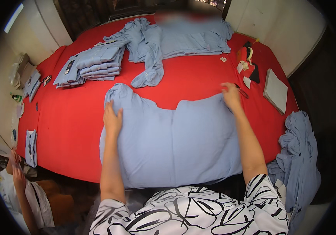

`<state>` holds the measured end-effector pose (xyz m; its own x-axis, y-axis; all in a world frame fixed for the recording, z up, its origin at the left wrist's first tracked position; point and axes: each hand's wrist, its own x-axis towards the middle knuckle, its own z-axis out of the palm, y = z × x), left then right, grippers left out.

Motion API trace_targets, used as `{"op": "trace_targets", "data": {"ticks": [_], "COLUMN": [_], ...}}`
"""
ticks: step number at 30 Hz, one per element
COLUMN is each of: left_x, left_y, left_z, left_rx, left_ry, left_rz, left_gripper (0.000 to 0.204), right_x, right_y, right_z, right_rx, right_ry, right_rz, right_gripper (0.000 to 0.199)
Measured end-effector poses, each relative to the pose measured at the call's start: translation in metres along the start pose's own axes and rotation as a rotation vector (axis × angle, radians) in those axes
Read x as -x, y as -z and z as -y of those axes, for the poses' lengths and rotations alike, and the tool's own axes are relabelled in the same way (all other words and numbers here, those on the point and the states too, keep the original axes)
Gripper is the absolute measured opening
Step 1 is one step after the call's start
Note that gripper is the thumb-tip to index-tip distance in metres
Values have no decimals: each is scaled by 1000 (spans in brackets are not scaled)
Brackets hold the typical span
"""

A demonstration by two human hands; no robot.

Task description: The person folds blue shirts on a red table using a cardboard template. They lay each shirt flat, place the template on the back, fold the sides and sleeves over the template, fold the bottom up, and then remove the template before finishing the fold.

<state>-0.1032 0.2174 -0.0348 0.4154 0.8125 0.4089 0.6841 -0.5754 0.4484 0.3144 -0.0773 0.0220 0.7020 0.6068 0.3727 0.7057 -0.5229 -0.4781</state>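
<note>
A light blue shirt lies spread flat on the red table right in front of me. My left hand presses flat on its left part, fingers apart, just below the bunched sleeve. At the shirt's upper right edge my right hand rests with its fingers curled on the cloth. Whether that hand pinches the fabric I cannot tell for sure.
A stack of folded blue shirts sits at the back left, loose blue shirts at the back middle. A white pad and small red and black items lie at right. More blue cloth hangs off the right edge. Another person stands at lower left.
</note>
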Motion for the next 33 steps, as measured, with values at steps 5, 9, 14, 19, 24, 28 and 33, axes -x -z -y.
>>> {"op": "trace_targets", "data": {"ticks": [5, 9, 14, 19, 24, 28, 33], "left_x": [27, 24, 21, 16, -33, -86, -177], "left_y": [-5, 0, -6, 4, 21, 31, 52], "left_z": [-1, -13, -24, 8, -25, 11, -26], "left_rx": [-65, -65, -38, 102, 56, -124, -193], "left_ry": [-30, 12, 52, 292, 291, 39, -141], "left_rz": [-13, -123, -104, -119, 171, 413, 73], "left_gripper": [56, 54, 52, 57, 60, 47, 40], "right_x": [-25, -56, -195, -171, 22, 48, -36], "right_y": [-85, -148, -133, -38, 37, 46, 27], "right_z": [157, 220, 234, 194, 32, -11, -62], "right_rx": [-254, 25, -509, -590, 259, 22, -360], "right_ry": [396, 476, 259, 184, -64, -302, -305], "right_rz": [339, 497, 49, 264, 569, 548, 190], "right_gripper": [44, 50, 47, 58, 57, 31, 20]}}
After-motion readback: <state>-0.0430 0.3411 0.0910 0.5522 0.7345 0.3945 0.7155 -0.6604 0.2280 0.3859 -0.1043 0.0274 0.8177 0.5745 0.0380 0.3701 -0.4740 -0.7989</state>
